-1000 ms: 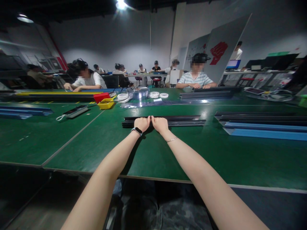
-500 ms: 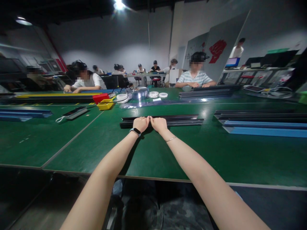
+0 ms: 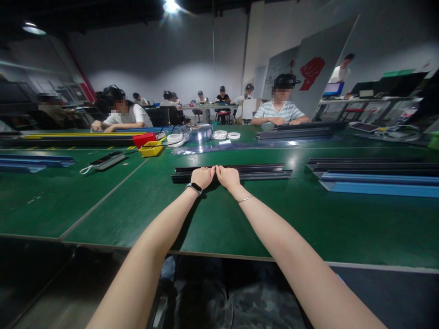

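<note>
Two long black channelled profiles (image 3: 267,175) lie side by side across the green table in front of me. My left hand (image 3: 203,177), with a watch on its wrist, is closed over the middle of the nearer profile. Right beside it, my right hand (image 3: 228,177) is closed on the same piece, a thin bracelet at its wrist. The thumb sides of both hands meet. My fingertips are hidden behind the knuckles and the profile. The farther profile (image 3: 262,167) shows just beyond my hands.
Blue and black profiles (image 3: 380,186) lie at the right, more blue ones (image 3: 34,161) at the left. A grey device with a strap (image 3: 106,162), a yellow bin (image 3: 151,148), a red bin (image 3: 143,140) and tape rolls (image 3: 219,135) stand farther back. Across the table, a person (image 3: 279,109) handles dark profiles.
</note>
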{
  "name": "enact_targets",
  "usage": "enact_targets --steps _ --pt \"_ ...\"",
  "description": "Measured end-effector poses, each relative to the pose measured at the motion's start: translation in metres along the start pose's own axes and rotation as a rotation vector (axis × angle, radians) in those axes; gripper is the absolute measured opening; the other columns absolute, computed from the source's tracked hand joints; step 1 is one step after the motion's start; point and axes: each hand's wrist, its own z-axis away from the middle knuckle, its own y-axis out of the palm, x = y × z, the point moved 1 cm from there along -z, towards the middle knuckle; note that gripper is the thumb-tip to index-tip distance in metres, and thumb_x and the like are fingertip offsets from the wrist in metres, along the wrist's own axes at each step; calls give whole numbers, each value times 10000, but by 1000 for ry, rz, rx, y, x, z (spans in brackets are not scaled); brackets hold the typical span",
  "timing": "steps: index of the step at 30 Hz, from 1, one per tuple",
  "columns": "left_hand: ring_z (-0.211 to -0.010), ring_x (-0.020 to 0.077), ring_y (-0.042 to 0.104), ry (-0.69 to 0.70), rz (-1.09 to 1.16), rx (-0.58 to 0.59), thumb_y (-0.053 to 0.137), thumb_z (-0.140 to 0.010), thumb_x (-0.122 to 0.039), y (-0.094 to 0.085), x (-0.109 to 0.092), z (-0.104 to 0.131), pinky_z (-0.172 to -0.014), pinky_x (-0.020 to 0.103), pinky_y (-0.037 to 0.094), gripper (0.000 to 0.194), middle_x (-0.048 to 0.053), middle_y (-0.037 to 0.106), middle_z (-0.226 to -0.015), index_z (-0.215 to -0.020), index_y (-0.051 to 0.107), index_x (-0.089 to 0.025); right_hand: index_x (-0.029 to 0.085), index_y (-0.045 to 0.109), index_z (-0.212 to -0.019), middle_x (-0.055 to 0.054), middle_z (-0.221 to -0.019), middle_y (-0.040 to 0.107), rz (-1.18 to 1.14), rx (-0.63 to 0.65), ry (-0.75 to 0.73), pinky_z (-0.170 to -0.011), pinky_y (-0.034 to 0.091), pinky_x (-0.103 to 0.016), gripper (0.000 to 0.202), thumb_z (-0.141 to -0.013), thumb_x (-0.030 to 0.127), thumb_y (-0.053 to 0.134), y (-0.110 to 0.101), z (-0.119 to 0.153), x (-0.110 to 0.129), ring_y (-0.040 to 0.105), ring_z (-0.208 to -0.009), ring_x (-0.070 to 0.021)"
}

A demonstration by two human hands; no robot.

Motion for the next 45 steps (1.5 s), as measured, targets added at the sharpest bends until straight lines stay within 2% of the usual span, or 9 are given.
enact_targets --steps 7,15,31,38,45 --pt "-729 162 537 -48 -8 55 165 -825 -390 0 -1 0 -626 247 348 535 114 592 -720 -711 600 -101 148 579 -792 -79 -706 615 5 -13 -24 -595 326 -228 512 -835 367 118 -2 1 0 553 -675 -150" --pt "-706 165 540 -37 -1 31 159 -828 -379 2 0 0 -616 254 350 526 107 591 -713 -712 597 -111 156 586 -758 -75 -714 619 -36 -65 -21 -622 326 -230 487 -835 351 146 -2 1 1 548 -692 -148" --pt "-719 158 533 -31 30 15 174 -827 -350 2 0 0 -616 246 343 498 108 590 -724 -718 595 -108 149 601 -784 -92 -765 610 -4 10 -30 -617 327 -217 513 -832 357 135 -1 1 1 535 -716 -138" --pt "-691 156 538 -25 33 3 172 -825 -350 2 0 0 -608 249 342 500 98 595 -712 -703 597 -118 157 603 -755 -78 -759 611 -32 -52 -16 -612 330 -212 523 -833 355 125 1 1 0 536 -720 -136" --pt "-669 158 543 -73 -4 60 161 -819 -385 7 0 0 -607 254 348 542 108 597 -704 -683 602 -101 161 604 -787 -87 -763 614 20 33 -21 -608 339 -227 536 -832 366 111 2 0 0 546 -709 -145"
